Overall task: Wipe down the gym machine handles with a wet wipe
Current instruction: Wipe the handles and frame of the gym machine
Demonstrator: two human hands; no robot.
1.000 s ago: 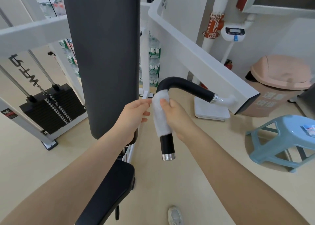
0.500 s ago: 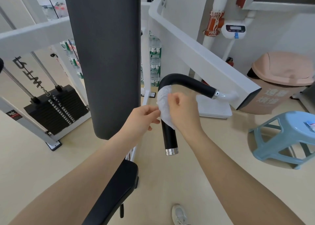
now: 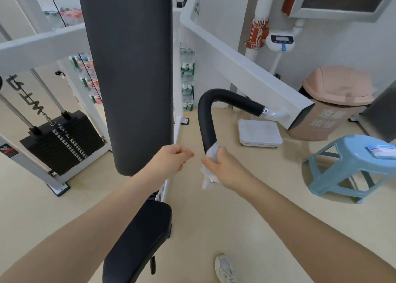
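Observation:
A black curved machine handle bends down from a white machine arm at the centre of the view. My right hand grips a white wet wipe wrapped round the handle's lower end, hiding the chrome cap apart from a glint. My left hand hovers just left of the handle with its fingers curled, apart from the wipe and holding nothing.
A tall black back pad and seat pad stand at centre left. A weight stack sits to the left. A blue stool bearing a wipe packet, a pink bin and a white scale are to the right.
My right hand slid the wipe down the handle from near the bend to its lower end. My left hand let go of the wipe and pulled slightly left.

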